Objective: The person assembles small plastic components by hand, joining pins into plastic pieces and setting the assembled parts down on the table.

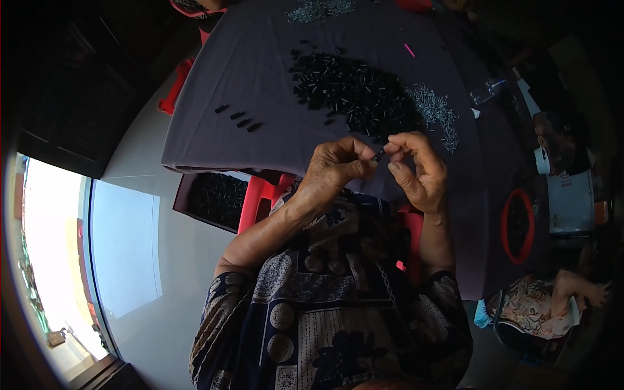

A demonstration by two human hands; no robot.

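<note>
Over the near edge of the table, my left hand (335,168) pinches a small black plastic piece (378,156) between thumb and index finger. My right hand (419,170) is at the other end of that piece. Its index fingertip is close to the piece or touching it, and the thumb stands apart below. Just beyond my hands lies a large heap of similar small black pieces (351,88). To its right is a loose pile of small silvery pins (437,114). Several black pieces (242,122) lie in a slanting row on the left of the cloth.
A grey cloth (214,146) covers the table. A box of black pieces (218,200) stands below its left edge, beside a red plastic chair (257,201). More silvery pins (318,10) lie at the far edge. On the right are a clear bottle (486,92), a red-rimmed basin (532,224) and another person (536,305).
</note>
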